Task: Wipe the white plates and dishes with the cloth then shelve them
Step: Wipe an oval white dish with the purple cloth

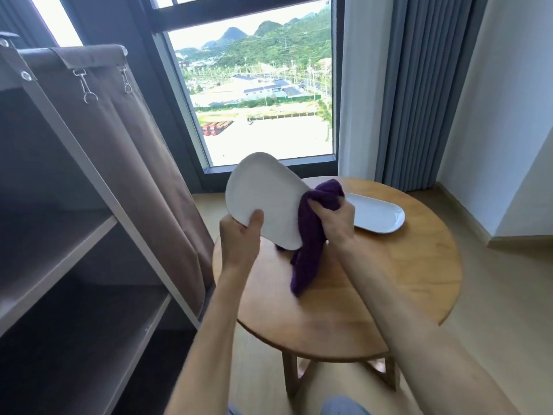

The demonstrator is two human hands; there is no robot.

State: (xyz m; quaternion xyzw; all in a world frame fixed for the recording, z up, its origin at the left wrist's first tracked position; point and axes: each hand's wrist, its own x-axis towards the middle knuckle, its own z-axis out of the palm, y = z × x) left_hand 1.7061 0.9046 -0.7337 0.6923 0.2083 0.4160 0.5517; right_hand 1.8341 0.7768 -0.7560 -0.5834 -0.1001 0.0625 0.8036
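Observation:
My left hand (pixel 239 238) grips the near edge of a white oblong plate (pixel 263 193), held tilted in the air above the round wooden table (pixel 389 283). My right hand (pixel 335 220) clutches a purple cloth (pixel 311 235) against the plate's right edge; the cloth's tail hangs down toward the tabletop. A second white oblong plate (pixel 377 212) lies flat on the table's far side, partly hidden behind my right hand.
A fabric-covered shelf unit (pixel 74 235) with open shelves stands at the left, its brown curtain (pixel 143 163) drawn aside. A large window (pixel 257 91) is behind the table and grey drapes (pixel 419 91) hang at the right. Wooden floor surrounds the table.

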